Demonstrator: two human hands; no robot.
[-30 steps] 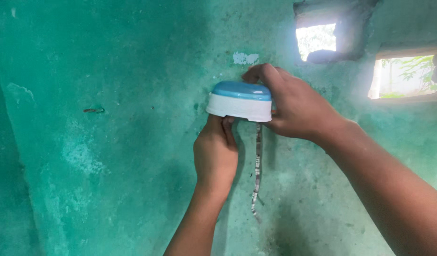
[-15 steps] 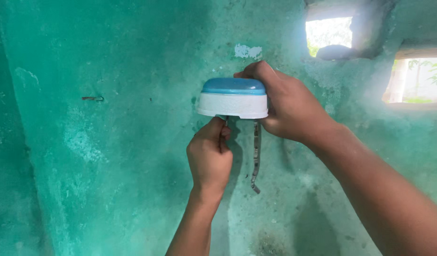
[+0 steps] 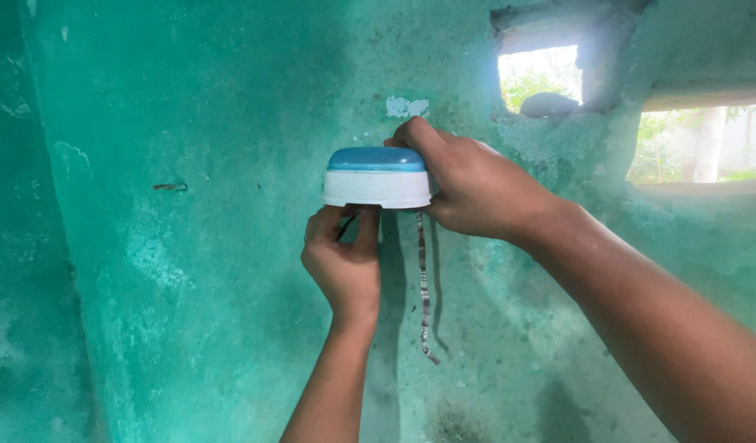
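Two hands | right hand grips fixture | left fingers beneath

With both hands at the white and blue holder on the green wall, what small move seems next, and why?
Probably keep the right hand steadying the holder against the wall while the left hand works underneath it; the left fingers are pinched at its underside beside the hanging strip.

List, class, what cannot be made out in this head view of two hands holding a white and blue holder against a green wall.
- Back of the holder and how it meets the wall: hidden by the holder itself.
- Small dark thing at the left hand fingertips: mostly covered by fingers.
- Right hand palm side: turned away.
- Top of the hanging strip: hidden behind the holder.
- Right elbow: cut off by the frame edge.
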